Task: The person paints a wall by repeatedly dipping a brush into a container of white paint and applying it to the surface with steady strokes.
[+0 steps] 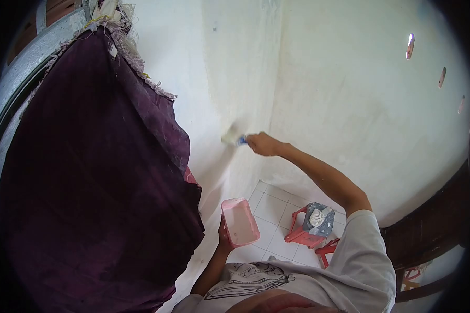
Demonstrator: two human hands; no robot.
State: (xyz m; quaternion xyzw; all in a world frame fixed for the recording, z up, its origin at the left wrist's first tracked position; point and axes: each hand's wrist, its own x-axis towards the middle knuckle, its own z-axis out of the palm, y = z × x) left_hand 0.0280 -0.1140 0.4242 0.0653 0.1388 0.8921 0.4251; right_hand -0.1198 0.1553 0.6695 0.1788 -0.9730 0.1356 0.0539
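Right hand (262,144) grips bristly brush (231,137); left hand (223,236), pink rectangular tub (239,221).

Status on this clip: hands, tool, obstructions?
Right hand grips brush against white wall. Left hand holds pink tub. Purple curtain hangs left, apart.

pale brush (231,137) pressed against white wall; pink paint tub (239,221) held upright below

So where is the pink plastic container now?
In the head view, the pink plastic container is low centre, held by the left hand, right of the dark purple curtain.
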